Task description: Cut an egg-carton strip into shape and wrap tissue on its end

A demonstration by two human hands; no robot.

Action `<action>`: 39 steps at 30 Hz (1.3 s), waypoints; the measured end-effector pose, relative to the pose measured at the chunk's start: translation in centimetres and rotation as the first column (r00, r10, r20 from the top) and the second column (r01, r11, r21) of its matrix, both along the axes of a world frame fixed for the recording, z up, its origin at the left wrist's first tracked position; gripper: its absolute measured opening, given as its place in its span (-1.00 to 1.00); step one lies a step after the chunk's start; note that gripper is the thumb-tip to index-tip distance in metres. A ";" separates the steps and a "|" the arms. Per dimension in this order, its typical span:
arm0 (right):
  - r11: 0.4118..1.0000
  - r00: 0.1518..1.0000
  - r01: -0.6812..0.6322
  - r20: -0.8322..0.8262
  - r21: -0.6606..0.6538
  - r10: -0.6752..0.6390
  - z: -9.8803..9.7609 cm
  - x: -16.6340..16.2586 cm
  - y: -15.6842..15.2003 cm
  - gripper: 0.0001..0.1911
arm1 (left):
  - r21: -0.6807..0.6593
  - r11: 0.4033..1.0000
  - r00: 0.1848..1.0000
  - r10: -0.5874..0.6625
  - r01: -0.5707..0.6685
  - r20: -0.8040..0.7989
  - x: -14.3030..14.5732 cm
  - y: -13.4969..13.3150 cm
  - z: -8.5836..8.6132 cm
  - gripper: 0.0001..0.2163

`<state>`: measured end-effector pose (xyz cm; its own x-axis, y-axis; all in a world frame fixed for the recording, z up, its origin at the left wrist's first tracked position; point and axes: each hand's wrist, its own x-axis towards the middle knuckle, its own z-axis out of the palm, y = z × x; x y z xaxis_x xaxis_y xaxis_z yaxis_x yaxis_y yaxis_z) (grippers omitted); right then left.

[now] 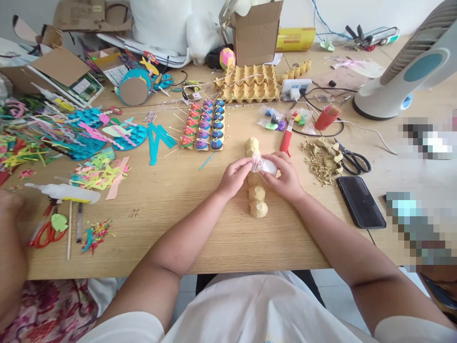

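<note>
My left hand (234,177) pinches one end of a small clear plastic packet (257,163) with something white inside. The other end is between the thumb and fingers of my right hand (285,176). Both hands are above a tan strip of egg-carton cups (257,193) lying lengthwise on the table, and they hide its middle. Beyond them are a red-handled craft knife (286,140) and small bags of coloured clay (272,118). Painted egg-cup strips (202,125) with pins stuck in them stand to the left.
Carton scraps (317,162), black scissors (353,159) and a phone (361,202) lie to the right. A fan (389,81) stands behind them. On the left are a glue bottle (67,192), paper cutouts (98,171) and another person's arm (12,257). Egg trays (250,83) sit at the back.
</note>
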<state>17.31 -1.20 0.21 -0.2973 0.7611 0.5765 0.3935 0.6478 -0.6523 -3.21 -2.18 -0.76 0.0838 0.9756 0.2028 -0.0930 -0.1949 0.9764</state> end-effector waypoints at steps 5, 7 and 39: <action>0.995 0.999 0.015 0.042 0.101 -0.020 0.1 0.1 -0.5 -0.57 | -0.013 0.998 0.998 -0.065 0.065 -0.004 0.3 0.3 -0.7 -0.74; 0.989 0.996 0.042 0.066 0.142 -0.051 -0.1 0.1 -0.5 -0.54 | 0.082 0.996 0.994 -0.030 0.039 -0.110 0.2 0.3 -0.7 -0.81; 0.999 0.997 -0.032 -0.069 0.018 0.033 -0.1 -0.3 -0.5 -0.63 | 0.474 0.880 0.924 0.212 -0.039 -0.317 0.0 0.2 -1.3 -0.89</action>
